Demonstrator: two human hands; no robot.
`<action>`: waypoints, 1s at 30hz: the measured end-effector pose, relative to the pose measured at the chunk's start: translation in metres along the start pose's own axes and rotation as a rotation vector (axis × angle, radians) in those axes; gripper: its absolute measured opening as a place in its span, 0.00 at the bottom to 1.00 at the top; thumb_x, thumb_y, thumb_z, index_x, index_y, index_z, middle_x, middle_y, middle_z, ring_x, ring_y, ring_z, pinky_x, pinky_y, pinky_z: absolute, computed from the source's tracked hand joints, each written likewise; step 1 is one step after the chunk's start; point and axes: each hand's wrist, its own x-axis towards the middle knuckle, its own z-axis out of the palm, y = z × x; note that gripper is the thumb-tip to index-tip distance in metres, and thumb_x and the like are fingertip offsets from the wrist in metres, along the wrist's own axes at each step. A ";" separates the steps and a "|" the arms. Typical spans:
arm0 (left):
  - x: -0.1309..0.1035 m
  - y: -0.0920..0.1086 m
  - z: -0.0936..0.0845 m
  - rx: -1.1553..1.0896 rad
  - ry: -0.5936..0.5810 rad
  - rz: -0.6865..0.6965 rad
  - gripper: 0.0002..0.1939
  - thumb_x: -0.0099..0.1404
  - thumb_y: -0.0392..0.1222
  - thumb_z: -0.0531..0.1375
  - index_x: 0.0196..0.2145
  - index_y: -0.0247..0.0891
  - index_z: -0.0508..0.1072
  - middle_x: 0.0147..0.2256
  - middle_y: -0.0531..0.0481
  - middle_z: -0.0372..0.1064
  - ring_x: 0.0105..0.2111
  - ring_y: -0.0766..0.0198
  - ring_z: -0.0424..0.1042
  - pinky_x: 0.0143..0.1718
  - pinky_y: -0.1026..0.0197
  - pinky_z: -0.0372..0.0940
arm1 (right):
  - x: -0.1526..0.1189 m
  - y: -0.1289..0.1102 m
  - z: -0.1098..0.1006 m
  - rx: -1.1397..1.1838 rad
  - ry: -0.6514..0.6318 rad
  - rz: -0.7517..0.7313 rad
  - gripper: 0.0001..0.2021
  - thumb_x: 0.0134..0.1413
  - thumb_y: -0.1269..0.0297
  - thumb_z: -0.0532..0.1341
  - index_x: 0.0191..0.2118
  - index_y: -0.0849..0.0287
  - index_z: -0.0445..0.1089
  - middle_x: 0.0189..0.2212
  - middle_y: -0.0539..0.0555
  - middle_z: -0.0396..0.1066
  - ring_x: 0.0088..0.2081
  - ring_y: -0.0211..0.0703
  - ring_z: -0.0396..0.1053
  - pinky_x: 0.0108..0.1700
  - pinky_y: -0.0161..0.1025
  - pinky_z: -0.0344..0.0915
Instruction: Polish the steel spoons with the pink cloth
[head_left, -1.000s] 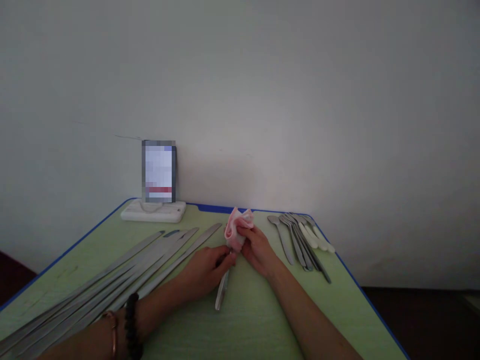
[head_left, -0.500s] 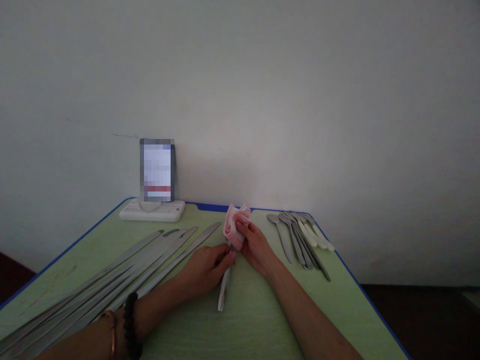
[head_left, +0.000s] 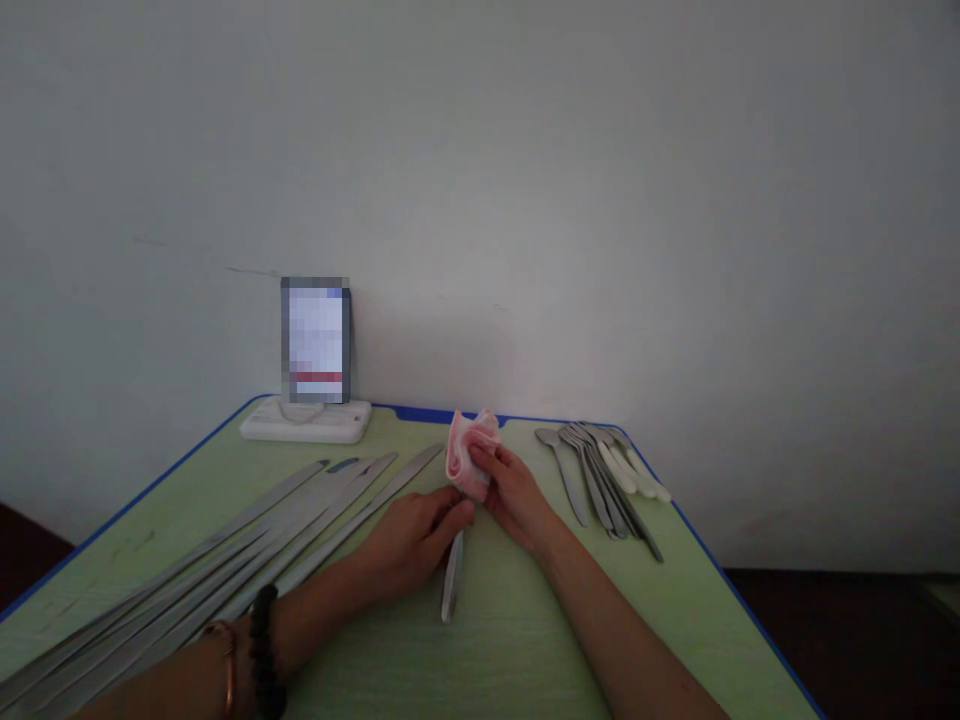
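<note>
Near the middle of the green table [head_left: 480, 620], my left hand [head_left: 420, 530] pinches a metal utensil [head_left: 451, 585], whose handle points down toward me. The utensil's far end is hidden under a crumpled pink and white cloth [head_left: 471, 462]. My right hand [head_left: 510, 490] grips this cloth, thumb on top, around the hidden end. To the left, several long metal knives [head_left: 285, 520] lie side by side, some partly behind my left forearm. On the right rests a group of metal spoons [head_left: 571, 480] and other cutlery, some with white handles [head_left: 619, 468].
A white power strip or base [head_left: 300, 425] sits at the back left corner, with a blurred-out phone or tablet [head_left: 315, 340] upright behind it. The pale wall [head_left: 570, 250] rises right behind the table's blue edge.
The visible handle of the utensil has turned slightly and shifted a little to the right. The cloth has changed its folds slightly in my right hand.
</note>
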 end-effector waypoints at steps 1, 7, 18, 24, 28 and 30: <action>0.000 0.000 0.000 -0.041 0.002 -0.002 0.18 0.65 0.51 0.44 0.29 0.40 0.65 0.23 0.53 0.66 0.23 0.63 0.64 0.26 0.63 0.54 | 0.000 0.000 0.000 0.001 -0.007 0.001 0.14 0.38 0.65 0.68 0.35 0.61 0.71 0.30 0.51 0.74 0.31 0.35 0.68 0.37 0.33 0.63; -0.001 -0.003 0.001 -0.139 0.025 -0.011 0.14 0.65 0.52 0.46 0.29 0.42 0.61 0.20 0.56 0.62 0.21 0.64 0.63 0.24 0.63 0.54 | 0.002 0.002 -0.001 0.025 0.009 -0.064 0.11 0.45 0.60 0.64 0.34 0.60 0.72 0.30 0.51 0.74 0.32 0.37 0.68 0.38 0.35 0.63; -0.001 -0.002 0.002 -0.184 -0.016 -0.021 0.14 0.67 0.49 0.43 0.28 0.41 0.58 0.18 0.56 0.66 0.19 0.67 0.65 0.25 0.65 0.58 | 0.002 -0.001 -0.001 0.084 -0.005 -0.069 0.11 0.45 0.66 0.60 0.38 0.57 0.71 0.32 0.50 0.74 0.32 0.38 0.68 0.34 0.34 0.64; 0.000 -0.002 0.003 -0.134 0.001 -0.019 0.14 0.66 0.49 0.43 0.29 0.41 0.60 0.16 0.57 0.66 0.17 0.66 0.64 0.23 0.65 0.56 | 0.006 0.004 -0.002 0.065 0.009 -0.093 0.08 0.45 0.66 0.61 0.35 0.58 0.71 0.32 0.52 0.74 0.30 0.38 0.68 0.33 0.35 0.64; 0.000 -0.001 0.002 -0.107 0.050 -0.055 0.14 0.66 0.49 0.43 0.30 0.41 0.62 0.15 0.57 0.64 0.17 0.64 0.65 0.23 0.64 0.56 | 0.005 -0.001 -0.005 0.145 -0.007 -0.061 0.09 0.49 0.59 0.58 0.34 0.57 0.71 0.33 0.52 0.75 0.32 0.39 0.69 0.34 0.36 0.65; 0.001 0.000 0.002 -0.092 0.065 -0.063 0.14 0.65 0.49 0.44 0.30 0.41 0.63 0.15 0.56 0.64 0.18 0.63 0.66 0.25 0.63 0.57 | 0.003 -0.004 -0.005 0.188 -0.034 -0.031 0.17 0.51 0.49 0.55 0.36 0.58 0.71 0.34 0.53 0.75 0.33 0.40 0.70 0.35 0.37 0.66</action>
